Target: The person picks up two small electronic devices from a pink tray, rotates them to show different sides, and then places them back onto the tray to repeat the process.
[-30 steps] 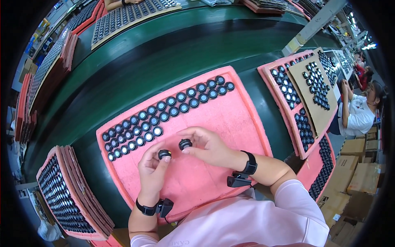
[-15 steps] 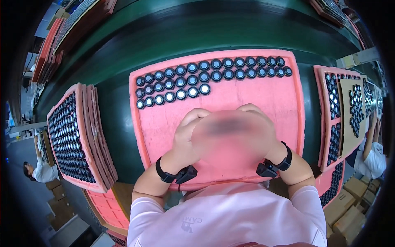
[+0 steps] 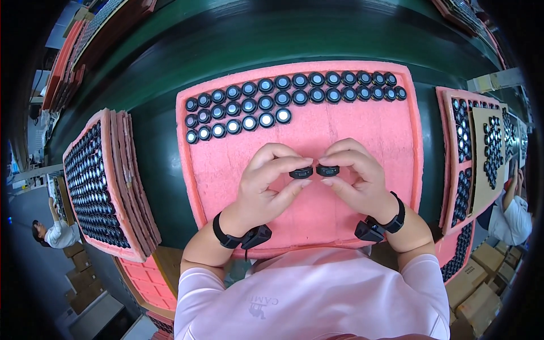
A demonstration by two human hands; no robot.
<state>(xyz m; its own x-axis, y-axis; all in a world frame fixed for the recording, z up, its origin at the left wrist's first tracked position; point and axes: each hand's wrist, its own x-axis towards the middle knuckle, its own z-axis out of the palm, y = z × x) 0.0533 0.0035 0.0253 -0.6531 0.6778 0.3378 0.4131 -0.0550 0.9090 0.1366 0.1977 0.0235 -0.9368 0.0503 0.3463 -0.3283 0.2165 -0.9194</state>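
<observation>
On the far left of the pink foam tray (image 3: 362, 136) stands a stack of pink trays (image 3: 107, 181), leaning on edge on the dark green bench (image 3: 170, 51) and packed with small dark round parts. The foam tray itself lies flat in front of the person, and rows of black rings with pale centres (image 3: 283, 93) fill its far edge, the third row running only part way across from the left.

Over the bare near half of that tray, the left hand (image 3: 266, 187) pinches a small black ring (image 3: 301, 172) between thumb and fingertips, the other fingers curled under. Just right of it, almost touching, the right hand (image 3: 357, 181) pinches a second black ring (image 3: 327, 169) in the same closed, fingertip grip. Both rings hang just above the foam, near its middle, below the filled rows. Right of the tray, more pink trays (image 3: 464, 153) of the same parts lie at the bench edge, and beyond them a co-worker's sleeve (image 3: 510, 218) shows.

By the look of it, the step in hand is checking or readying a pair of rings before they join the rows. The next move would call for carrying them up to the open end of the third row and setting each flat.

Against the view half a second back, the hands were a blur over the tray; now they are sharp and the two rings show plainly. The rows look unchanged.
</observation>
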